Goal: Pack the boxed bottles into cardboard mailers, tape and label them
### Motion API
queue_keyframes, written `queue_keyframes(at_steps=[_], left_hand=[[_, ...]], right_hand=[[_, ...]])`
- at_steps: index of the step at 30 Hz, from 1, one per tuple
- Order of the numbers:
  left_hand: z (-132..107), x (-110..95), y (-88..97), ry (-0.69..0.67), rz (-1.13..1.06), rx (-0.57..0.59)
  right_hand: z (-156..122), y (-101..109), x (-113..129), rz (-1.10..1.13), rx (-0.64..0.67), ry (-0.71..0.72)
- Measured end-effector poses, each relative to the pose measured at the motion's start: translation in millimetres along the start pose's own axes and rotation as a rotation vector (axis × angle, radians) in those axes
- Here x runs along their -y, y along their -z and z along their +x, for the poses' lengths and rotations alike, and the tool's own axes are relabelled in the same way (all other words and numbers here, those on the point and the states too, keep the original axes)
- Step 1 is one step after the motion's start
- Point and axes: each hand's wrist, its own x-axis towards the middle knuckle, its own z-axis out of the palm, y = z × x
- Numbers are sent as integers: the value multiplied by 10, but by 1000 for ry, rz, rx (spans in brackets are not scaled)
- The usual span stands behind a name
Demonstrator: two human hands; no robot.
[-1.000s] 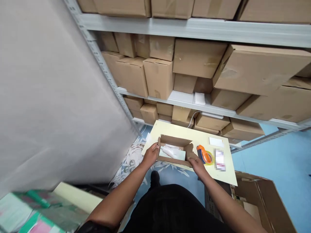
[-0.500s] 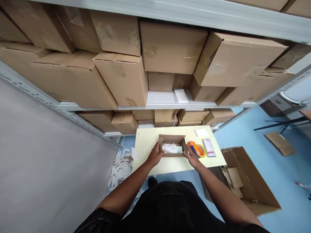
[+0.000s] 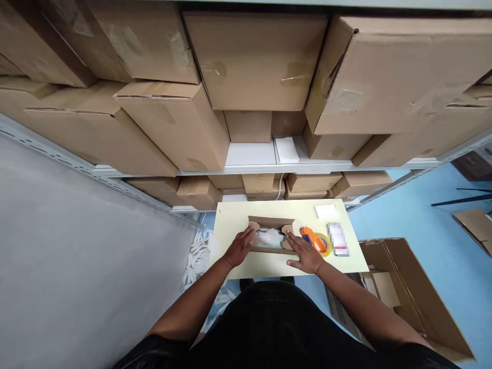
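Observation:
A small open cardboard box (image 3: pixel 269 224) sits on a pale yellow table (image 3: pixel 234 220). White plastic-wrapped contents (image 3: pixel 270 237) lie inside it. My left hand (image 3: pixel 240 247) rests on the box's left end, fingers stretched over the left flap. My right hand (image 3: pixel 303 252) lies on the box's right end, fingers spread, pressing the right flap inward. An orange tape dispenser (image 3: pixel 315 240) sits just right of my right hand.
A white card (image 3: pixel 327 211) and a blurred label (image 3: pixel 338 239) lie on the table's right part. Metal shelving packed with cardboard cartons (image 3: pixel 253 61) rises behind. An open carton (image 3: pixel 407 287) stands on the blue floor at right. White scraps (image 3: pixel 198 253) litter the floor at left.
The view has tilted up and nearer to the shelves. Both hands have pushed the box's side flaps inward over the contents; my right hand has flattened out across the box's right end.

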Motion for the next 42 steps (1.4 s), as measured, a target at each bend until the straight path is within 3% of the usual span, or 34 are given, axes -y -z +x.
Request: queue_keyframes(at_steps=[5,9,11,13,17,22,27,32,35,39,42], left_hand=[[16,-182,-138,142,-29,-241],[177,-249,-86,261,3,-394],[288,-238,15,259,3,-415],[384,-223,123,219,-35,-355],[391,-227,226,240,-88,-213],[171,-224,74,198,-88,-299],[205,-153,-164,163,72,-375],[247,-41,-248,59,140,-255],[228,4,-248,49,158,-224],[233,18,-257,32,165,-225],[242,10,-270,18,176,-227]], right_hand=[[27,-223,-16,48,-248,-101],[107,-454,-30,107,-481,-265],[142,-517,-62,148,-529,-298],[159,-539,-96,190,-547,-330],[152,-512,-128,267,-531,-421],[185,-488,-66,366,-496,-448],[164,-440,-11,361,-495,-481],[-188,-300,-325,-20,-476,-488],[-329,-279,-578,-287,-371,-642],[-246,-338,-723,-414,-199,-853],[-165,-343,-702,-447,-228,-878]])
